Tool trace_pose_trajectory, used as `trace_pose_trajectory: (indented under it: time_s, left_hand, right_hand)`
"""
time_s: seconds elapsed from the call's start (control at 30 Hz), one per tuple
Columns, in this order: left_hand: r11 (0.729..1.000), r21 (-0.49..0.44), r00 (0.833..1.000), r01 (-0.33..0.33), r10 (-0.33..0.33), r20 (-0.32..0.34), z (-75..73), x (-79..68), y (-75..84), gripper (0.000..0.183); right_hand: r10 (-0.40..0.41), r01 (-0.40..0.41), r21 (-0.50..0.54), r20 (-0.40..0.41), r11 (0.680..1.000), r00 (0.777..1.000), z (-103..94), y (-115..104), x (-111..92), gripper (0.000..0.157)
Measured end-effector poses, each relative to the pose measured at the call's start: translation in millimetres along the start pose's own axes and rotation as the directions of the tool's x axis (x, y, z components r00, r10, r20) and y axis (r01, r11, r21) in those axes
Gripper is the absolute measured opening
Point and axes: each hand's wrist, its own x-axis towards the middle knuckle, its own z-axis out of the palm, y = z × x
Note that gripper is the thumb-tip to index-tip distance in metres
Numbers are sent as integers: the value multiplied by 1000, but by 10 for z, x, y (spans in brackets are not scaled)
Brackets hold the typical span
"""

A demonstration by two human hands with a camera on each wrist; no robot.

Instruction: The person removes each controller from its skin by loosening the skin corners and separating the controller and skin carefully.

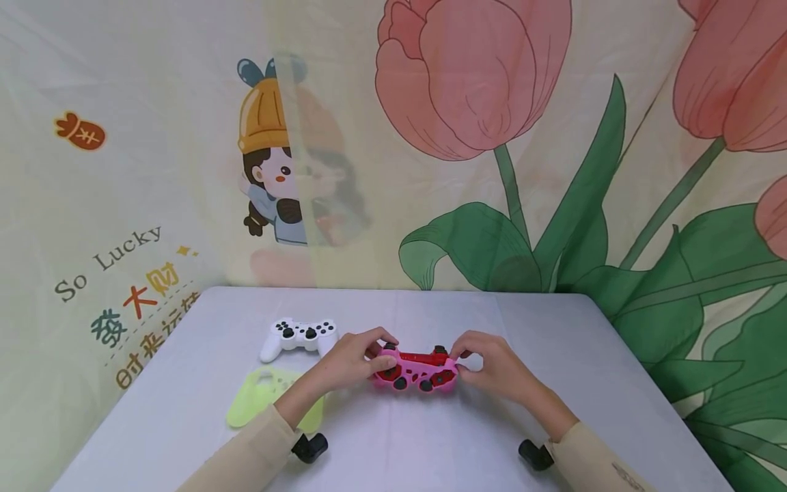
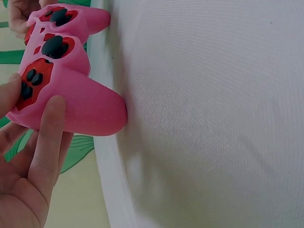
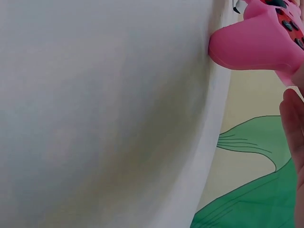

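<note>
A red game controller [image 1: 419,357] sits inside a pink silicone cover [image 2: 85,107], its black sticks and buttons showing through the openings. Along the top edge in the head view, a broad red strip of the controller is bare. My left hand [image 1: 352,360] grips one end, thumb on the button face and fingers against the cover's grip. At the opposite end, my right hand [image 1: 496,367] pinches the upper corner with thumb and forefinger. In the wrist views the cover's rounded handles stand right at the white tabletop [image 2: 204,109].
Left of my hands lies a white game controller [image 1: 301,333] at the back. A pale green silicone cover [image 1: 264,396] lies in front of it, partly under my left forearm. Behind the table hangs a printed curtain [image 1: 344,123] with tulips and a cartoon figure.
</note>
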Motion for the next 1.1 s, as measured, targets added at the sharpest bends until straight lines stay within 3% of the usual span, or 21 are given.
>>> trace_pose_trajectory:
  time_s: [0.3, 0.57, 1.1]
  left_hand:
    - [1000, -19, 1000, 1, -2, -11, 20, 14, -3, 41]
    - [999, -40, 1000, 15, -15, 2, 39, 29, -23, 41]
    - [996, -79, 998, 51, -49, 29, -25, 19, -46, 43]
  right_hand:
    - [-23, 24, -36, 24, 999, 999, -19, 28, 79, 30]
    - [10, -9, -47, 27, 999, 1000, -3, 45, -26, 30]
    - [105, -96, -58, 175, 994, 979, 29, -16, -122, 26]
